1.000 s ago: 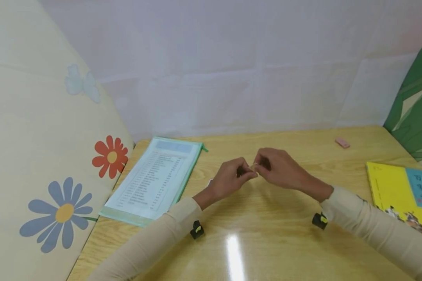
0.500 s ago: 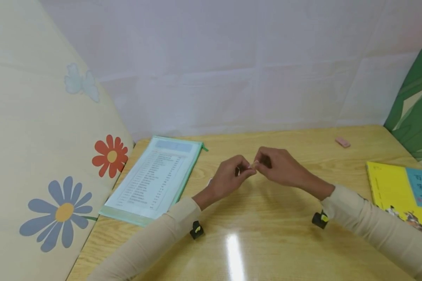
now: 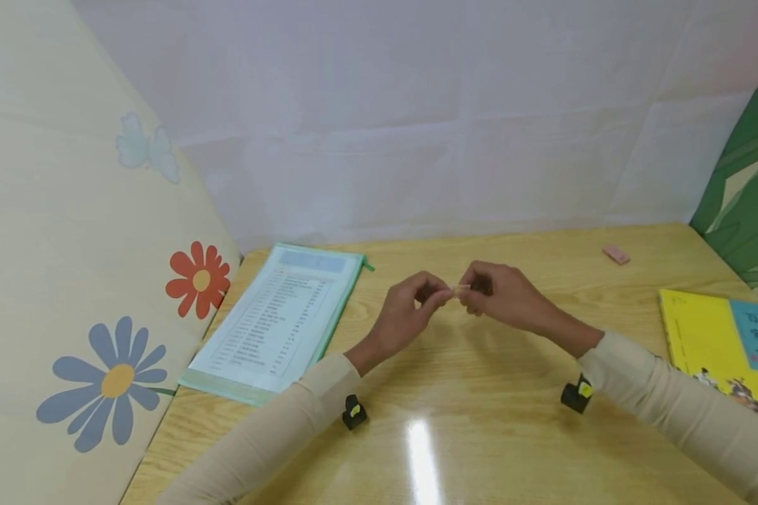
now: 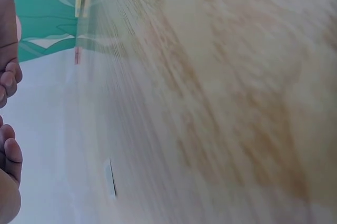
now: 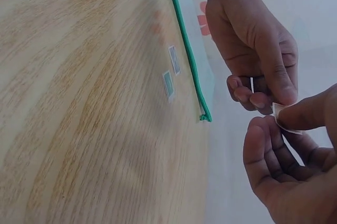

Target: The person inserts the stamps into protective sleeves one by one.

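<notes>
Above the table, both hands meet over a small pale, flat, paper-like piece [image 5: 280,114]. My right hand [image 3: 508,298] pinches it between thumb and fingers. At its corner, the thumb and index finger of my left hand [image 3: 407,312] also pinch it. The right wrist view has the left hand [image 5: 253,34] above and the right hand [image 5: 295,166] below, fingertips close together. Only parts of the left hand [image 4: 10,166] and right hand [image 4: 8,50] enter the left wrist view, where the piece is hidden.
Two small rectangular pieces, one greyish [image 5: 174,59] and one green [image 5: 168,84], lie near a green-edged document pouch [image 3: 271,319]. A yellow book [image 3: 701,337] lies on the right. Farther back is a pink eraser-like block [image 3: 615,254]. Printed cloth walls enclose the wooden table [image 3: 480,435].
Both hands have risen slightly, and their fingertips have drawn a little apart. The pale piece between them shows more clearly. The things on the table have stayed in place.
</notes>
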{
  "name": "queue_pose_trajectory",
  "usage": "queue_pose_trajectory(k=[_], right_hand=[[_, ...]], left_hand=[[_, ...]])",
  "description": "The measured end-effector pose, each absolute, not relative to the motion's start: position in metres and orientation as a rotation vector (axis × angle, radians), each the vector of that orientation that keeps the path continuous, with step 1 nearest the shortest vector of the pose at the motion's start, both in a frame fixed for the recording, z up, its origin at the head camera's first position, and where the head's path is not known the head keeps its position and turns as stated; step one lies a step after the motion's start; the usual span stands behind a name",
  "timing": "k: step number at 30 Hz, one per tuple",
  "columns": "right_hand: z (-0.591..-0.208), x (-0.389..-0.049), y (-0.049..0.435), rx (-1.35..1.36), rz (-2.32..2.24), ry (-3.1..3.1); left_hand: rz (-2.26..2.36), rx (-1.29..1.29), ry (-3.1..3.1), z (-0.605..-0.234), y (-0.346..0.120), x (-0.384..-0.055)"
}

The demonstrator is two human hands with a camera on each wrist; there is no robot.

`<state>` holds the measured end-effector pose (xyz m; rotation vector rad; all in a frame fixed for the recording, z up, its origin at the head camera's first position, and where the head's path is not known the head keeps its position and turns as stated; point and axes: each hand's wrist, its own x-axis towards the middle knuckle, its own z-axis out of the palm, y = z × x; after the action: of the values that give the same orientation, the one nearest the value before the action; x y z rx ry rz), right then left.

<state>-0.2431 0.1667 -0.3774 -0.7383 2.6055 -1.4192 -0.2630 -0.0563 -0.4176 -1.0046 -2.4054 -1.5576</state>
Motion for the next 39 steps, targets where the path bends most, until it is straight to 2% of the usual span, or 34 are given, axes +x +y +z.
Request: queue_pose_trajectory(k=[10,19,27,39], right_hand=[[-0.376,-0.244,0.166,-0.692,-1.475,2.534],[-0.376,-0.244,0.164,-0.705,-1.421,2.62],[-0.375,-0.241,0.163,-0.69,-1.484,2.698],[-0.379,-0.238,0.155,-0.727,-1.531,2.723]], left_hand=[[-1.605,-0.914,-2.366,-0.412,-0.054,-0.26],[-1.61,-0.916,-2.366,-0.39,-0.052,-0.242],[-1.667,-0.84,-2.371,-0.388,-0.053,-0.241],[-1.662,-0.858,-2.377,-0.389,-0.051,-0.239]])
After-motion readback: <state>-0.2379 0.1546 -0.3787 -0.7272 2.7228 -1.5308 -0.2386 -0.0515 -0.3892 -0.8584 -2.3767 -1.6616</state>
